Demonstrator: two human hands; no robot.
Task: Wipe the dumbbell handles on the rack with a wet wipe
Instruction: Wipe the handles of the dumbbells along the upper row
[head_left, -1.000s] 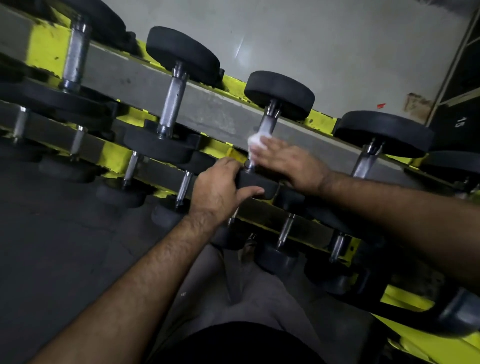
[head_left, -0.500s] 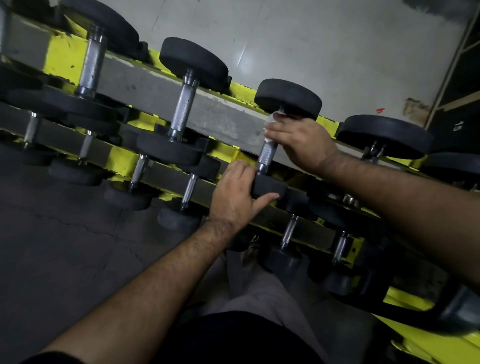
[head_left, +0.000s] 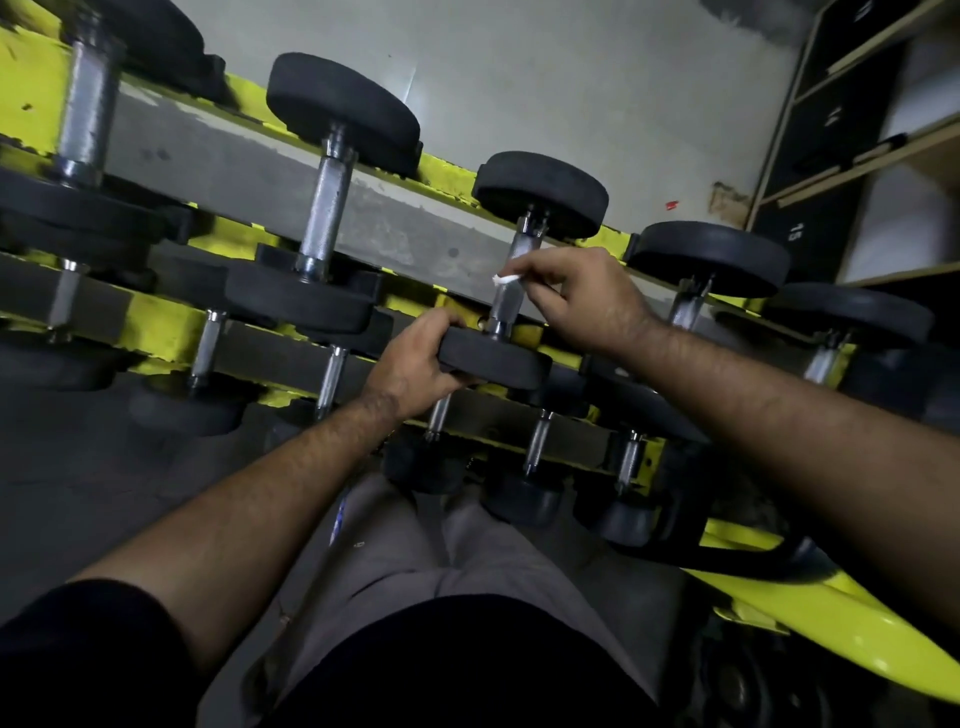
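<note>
Since half a second ago, right hand slid back down the shaft. Left hand (head_left: 415, 364) grips near black rubber head (head_left: 493, 361) of the dumbbell on yellow steel rack (head_left: 156, 332). Right hand (head_left: 582, 301) pinches small white wet wipe (head_left: 503, 279) against knurled chrome handle (head_left: 506, 296), mid-shaft.

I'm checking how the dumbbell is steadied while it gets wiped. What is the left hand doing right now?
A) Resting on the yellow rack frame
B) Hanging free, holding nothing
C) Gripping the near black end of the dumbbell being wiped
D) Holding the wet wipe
C: the left hand curls around the near weight head, while the right hand pinches the wet wipe against the handle.
</note>
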